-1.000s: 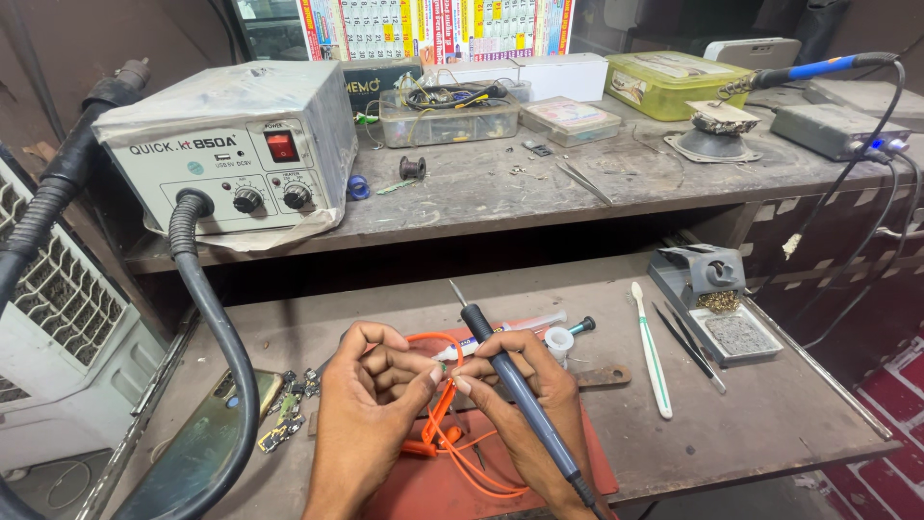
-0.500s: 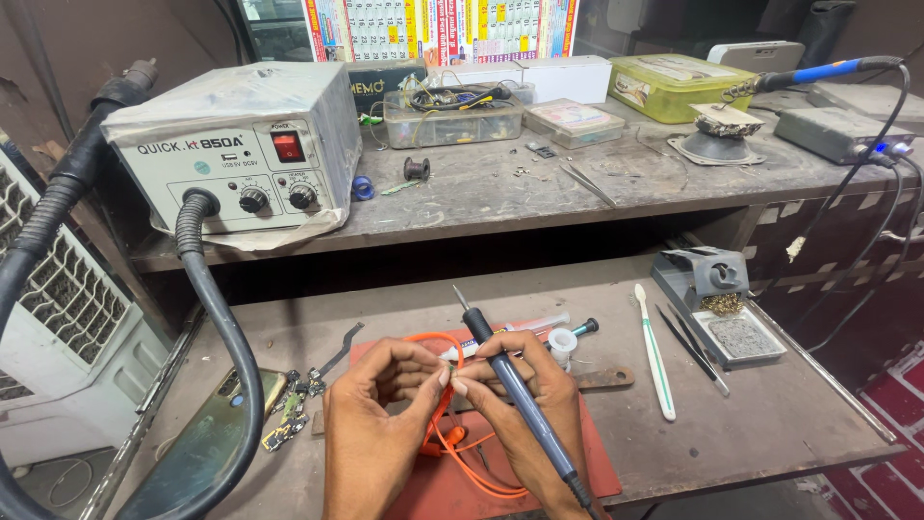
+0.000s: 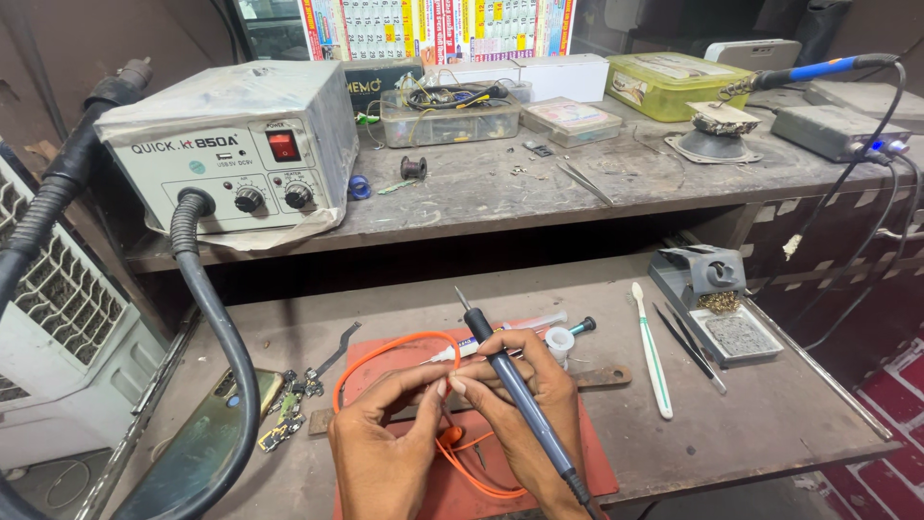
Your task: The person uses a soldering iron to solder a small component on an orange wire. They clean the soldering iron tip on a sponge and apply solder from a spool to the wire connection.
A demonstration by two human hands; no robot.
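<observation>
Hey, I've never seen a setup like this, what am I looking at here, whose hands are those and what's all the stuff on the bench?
This is one view from a camera worn on a person's head, looking down at a repair bench. The right hand holds a soldering iron like a pen. The left hand pinches an orange cable over a red mat. The grey box with knobs and a black hose is a hot-air station. A white toothbrush and tweezers lie to the right.

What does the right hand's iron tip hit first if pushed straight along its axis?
Likely nothing on the mat: the right hand aims the soldering iron up and away-left, toward the dark gap under the upper shelf. Depth unclear.
</observation>
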